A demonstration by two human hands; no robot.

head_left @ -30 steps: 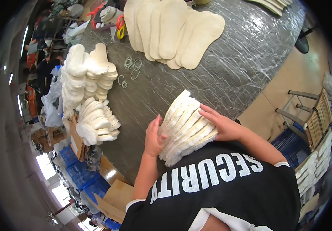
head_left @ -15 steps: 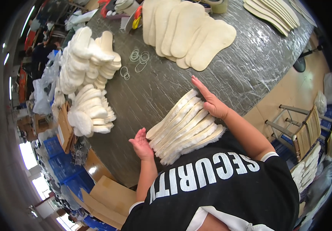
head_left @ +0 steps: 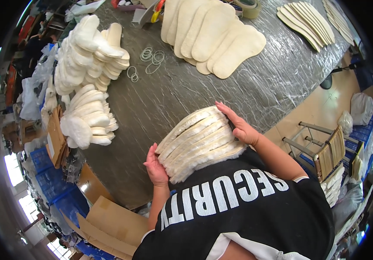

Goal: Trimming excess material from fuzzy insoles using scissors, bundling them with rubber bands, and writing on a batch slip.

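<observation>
a grey plastic-covered table [head_left: 125, 117] carries a stack of fluffy insoles [head_left: 199, 138] just in front of the person's black shirt [head_left: 255, 212]. the left hand [head_left: 156, 169] and right hand [head_left: 241, 125], both open with fingers outstretched, flank its two ends.

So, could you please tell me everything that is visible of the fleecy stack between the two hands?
The fleecy stack has many thin, cream-white layers, seen mostly edge-on: fluffy, wool-like pile alternates with smoother bands. The layers lie close together, gently curved, rising toward the picture's right. It is over the near part of the grey table, before the black shirt. The left hand touches one end, the right hand the other. Its underside is hidden.
</observation>
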